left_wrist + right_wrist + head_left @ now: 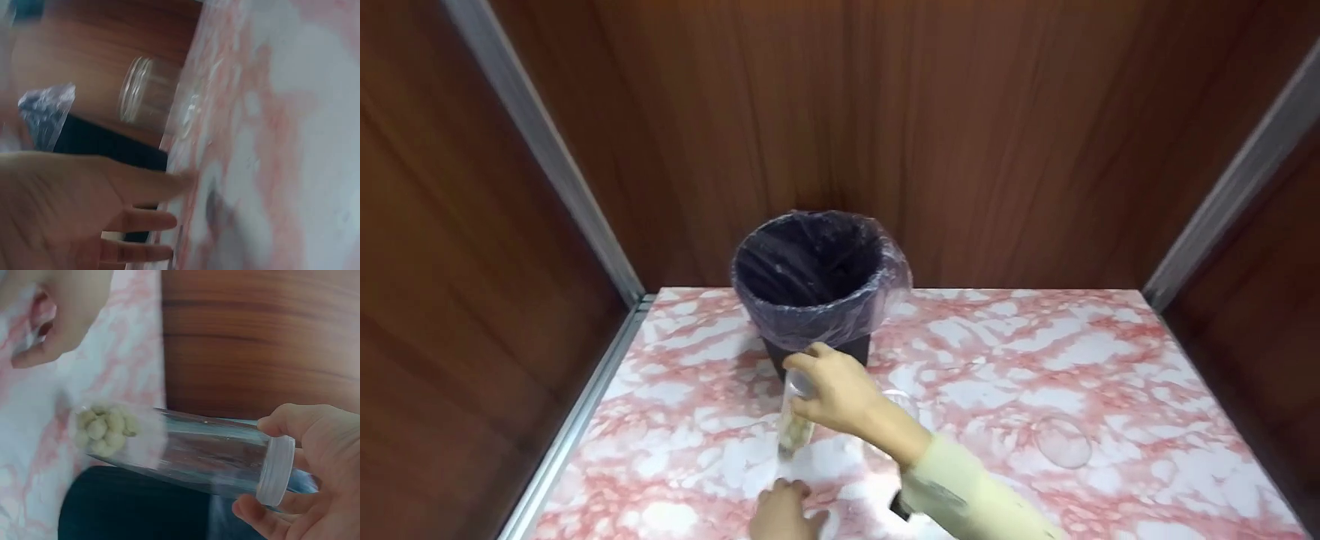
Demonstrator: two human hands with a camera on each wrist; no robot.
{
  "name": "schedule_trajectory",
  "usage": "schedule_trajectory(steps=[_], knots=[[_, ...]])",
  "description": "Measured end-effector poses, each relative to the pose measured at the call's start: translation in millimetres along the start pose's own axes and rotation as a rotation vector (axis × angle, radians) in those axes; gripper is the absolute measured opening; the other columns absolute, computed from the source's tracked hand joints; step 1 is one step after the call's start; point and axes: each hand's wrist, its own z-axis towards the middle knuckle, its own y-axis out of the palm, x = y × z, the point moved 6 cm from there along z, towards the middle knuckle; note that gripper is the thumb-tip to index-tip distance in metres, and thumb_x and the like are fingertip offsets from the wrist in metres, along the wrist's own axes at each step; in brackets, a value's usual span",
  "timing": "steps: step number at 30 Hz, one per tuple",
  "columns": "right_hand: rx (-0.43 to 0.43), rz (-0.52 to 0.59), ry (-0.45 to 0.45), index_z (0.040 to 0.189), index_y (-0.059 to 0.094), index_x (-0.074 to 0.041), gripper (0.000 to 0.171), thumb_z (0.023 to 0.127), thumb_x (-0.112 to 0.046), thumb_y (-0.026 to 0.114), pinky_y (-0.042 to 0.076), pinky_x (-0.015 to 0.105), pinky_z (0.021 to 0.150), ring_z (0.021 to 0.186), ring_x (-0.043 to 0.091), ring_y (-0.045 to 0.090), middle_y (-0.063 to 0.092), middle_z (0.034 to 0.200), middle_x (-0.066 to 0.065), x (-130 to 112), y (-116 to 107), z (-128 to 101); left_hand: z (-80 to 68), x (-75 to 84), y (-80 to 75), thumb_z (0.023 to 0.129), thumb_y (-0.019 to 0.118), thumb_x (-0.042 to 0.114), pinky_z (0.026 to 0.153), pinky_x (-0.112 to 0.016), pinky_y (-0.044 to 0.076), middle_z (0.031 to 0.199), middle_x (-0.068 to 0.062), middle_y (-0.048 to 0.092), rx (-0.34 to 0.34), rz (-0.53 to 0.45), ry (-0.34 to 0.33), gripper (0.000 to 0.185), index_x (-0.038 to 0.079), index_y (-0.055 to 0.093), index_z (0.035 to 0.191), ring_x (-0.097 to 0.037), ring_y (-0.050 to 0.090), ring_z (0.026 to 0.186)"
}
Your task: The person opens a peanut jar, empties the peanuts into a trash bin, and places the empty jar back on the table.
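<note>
My right hand (pixel 840 390) grips a tall clear plastic jar (pixel 214 450) by its translucent white lid (pixel 277 471), with the fingertips and thumb around the lid. Several pale, round, nut-like pieces (pixel 104 430) lie at the bottom of this jar. In the head view the jar hangs upright just in front of the bin. My left hand (pixel 786 514) is below and nearer the body, apart from the jar. Its fingers (pixel 140 219) reach out with nothing between them in the left wrist view.
A black bin (pixel 107 143) lined with a thin purplish plastic bag (pixel 892 270) stands at the back. Behind the right forearm is a second clear jar (pixel 152 93), its threaded mouth uncovered. A clear round disc (pixel 1063 442) lies on the marbled table (pixel 1110 360). Wooden panels surround three sides.
</note>
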Motion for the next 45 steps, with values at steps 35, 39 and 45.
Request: schedule_trajectory(steps=[35,39,45], knots=[[0.055,0.733,0.433,0.137,0.049,-0.008,0.059,0.084,-0.004,0.074,0.051,0.041,0.092,0.115,0.033,0.052,0.047,0.139,0.015,97,-58,-167,19.3,39.5,-1.6,0.098,0.056,0.005,0.083,-0.035,0.056,0.118,-0.015,0.055,-0.161,-1.619,0.14,0.048,-0.012,0.036,0.139,-0.025,0.064,0.099],[0.073,0.634,0.521,0.139,0.048,-0.01,0.054,0.091,-0.023,0.069,0.057,0.037,0.08,0.102,0.028,0.062,0.053,0.134,0.015,102,-57,-165,21.5,38.8,-4.3,0.098,0.055,0.005,0.084,-0.037,0.055,0.118,-0.015,0.055,-0.172,-1.613,0.181,0.048,-0.012,0.036,0.138,-0.026,0.063,0.101],[0.112,0.659,0.323,0.127,0.057,-0.001,0.046,0.085,-0.007,0.075,0.057,0.033,0.075,0.094,0.024,0.062,0.06,0.121,0.02,95,-58,-162,22.0,34.7,-5.3,0.098,0.054,0.003,0.084,-0.037,0.055,0.118,-0.013,0.055,-0.187,-1.618,0.178,0.047,-0.013,0.036,0.138,-0.024,0.063,0.099]])
